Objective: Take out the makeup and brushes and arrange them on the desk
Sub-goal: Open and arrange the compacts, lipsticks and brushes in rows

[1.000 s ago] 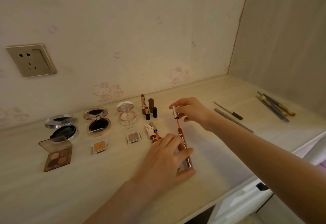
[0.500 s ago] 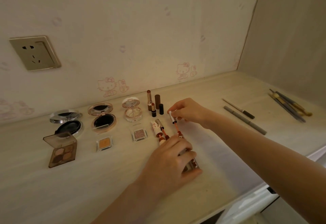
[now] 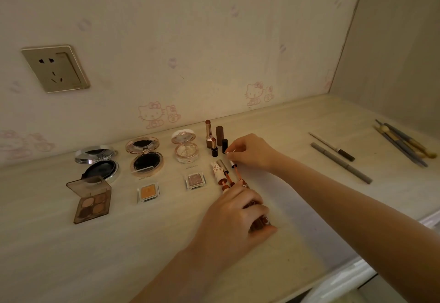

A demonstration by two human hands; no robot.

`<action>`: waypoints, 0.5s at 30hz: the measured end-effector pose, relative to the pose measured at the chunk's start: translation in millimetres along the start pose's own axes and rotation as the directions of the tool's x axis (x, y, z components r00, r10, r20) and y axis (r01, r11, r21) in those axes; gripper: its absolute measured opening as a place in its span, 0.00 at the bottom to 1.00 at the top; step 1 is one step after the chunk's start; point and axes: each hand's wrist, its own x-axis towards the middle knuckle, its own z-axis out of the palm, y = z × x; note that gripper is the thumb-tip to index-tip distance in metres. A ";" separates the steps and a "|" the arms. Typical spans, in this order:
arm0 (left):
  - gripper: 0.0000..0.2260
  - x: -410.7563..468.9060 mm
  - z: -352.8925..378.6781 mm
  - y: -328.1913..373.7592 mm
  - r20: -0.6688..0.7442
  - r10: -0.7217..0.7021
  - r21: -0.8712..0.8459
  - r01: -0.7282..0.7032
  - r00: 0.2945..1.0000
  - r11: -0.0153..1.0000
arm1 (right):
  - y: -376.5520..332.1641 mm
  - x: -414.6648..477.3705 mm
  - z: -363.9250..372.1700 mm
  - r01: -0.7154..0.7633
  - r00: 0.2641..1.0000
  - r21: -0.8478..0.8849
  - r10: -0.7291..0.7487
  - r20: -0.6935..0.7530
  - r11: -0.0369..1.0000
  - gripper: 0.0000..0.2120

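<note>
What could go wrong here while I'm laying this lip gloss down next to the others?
1. Your right hand pinches the wand right beside the upright, uncapped lipsticks; a nudge could topple them.
2. The wand's stem is exposed above the tube that your left hand grips, so it might smear the desk or the open gloss lying alongside.
</note>
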 end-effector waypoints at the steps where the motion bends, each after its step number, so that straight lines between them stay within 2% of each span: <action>1: 0.12 -0.2 0.5 -0.5 0.001 -0.002 -0.001 0.002 1.000 1.000 | 0.4 -0.3 0.6 0.005 1.000 -0.003 -0.005 -0.004 1.000 0.08; 8: 0.13 -1.2 0.6 0.5 0.015 -0.007 -0.031 0.007 1.000 1.000 | 1.9 -0.9 5.8 0.044 0.999 -0.058 -0.044 -0.004 0.997 0.09; 12: 0.14 -0.9 -0.5 1.3 0.031 -0.032 -0.058 0.033 0.999 0.998 | 1.5 -2.4 6.9 0.043 0.999 -0.066 -0.044 -0.012 0.997 0.16; 15: 0.15 -0.6 -1.5 2.0 0.045 -0.043 -0.081 0.047 0.998 0.996 | 2.4 -7.5 3.6 0.052 0.998 -0.044 -0.053 -0.035 0.998 0.14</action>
